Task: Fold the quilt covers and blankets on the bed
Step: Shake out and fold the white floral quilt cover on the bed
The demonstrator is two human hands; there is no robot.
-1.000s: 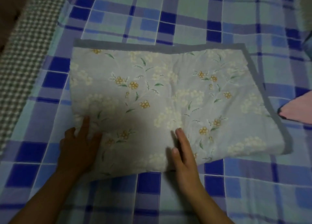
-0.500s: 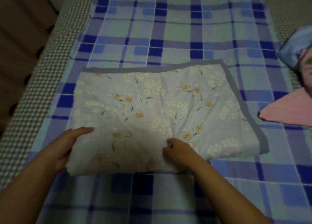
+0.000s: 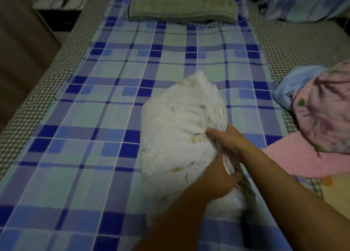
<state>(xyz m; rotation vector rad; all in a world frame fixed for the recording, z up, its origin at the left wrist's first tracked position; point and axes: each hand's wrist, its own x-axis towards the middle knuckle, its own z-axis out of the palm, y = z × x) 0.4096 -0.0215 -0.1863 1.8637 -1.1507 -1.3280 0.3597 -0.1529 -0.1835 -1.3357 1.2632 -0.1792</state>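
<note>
The pale floral quilt (image 3: 176, 129) is folded into a thick bundle and stands tilted on its near edge in the middle of the blue checked bed sheet (image 3: 91, 118). My left hand (image 3: 217, 180) grips the bundle's lower right side, fingers curled into the layered edges. My right hand (image 3: 227, 139) holds the same edge just above it, thumb over the top of the folds. The bundle's far side and underside are hidden.
A folded green blanket (image 3: 181, 6) lies at the head of the bed. A pink and blue crumpled cover (image 3: 322, 110) with a pink sheet (image 3: 295, 159) sits at the right. A blue checked pillow (image 3: 306, 2) is at the top right. The bed's left edge (image 3: 37, 91) borders a dark floor.
The quilt lay flat and wide with both hands at its near edge; now it is doubled over to the right and raised into a bundle, both hands gripping its right edge.
</note>
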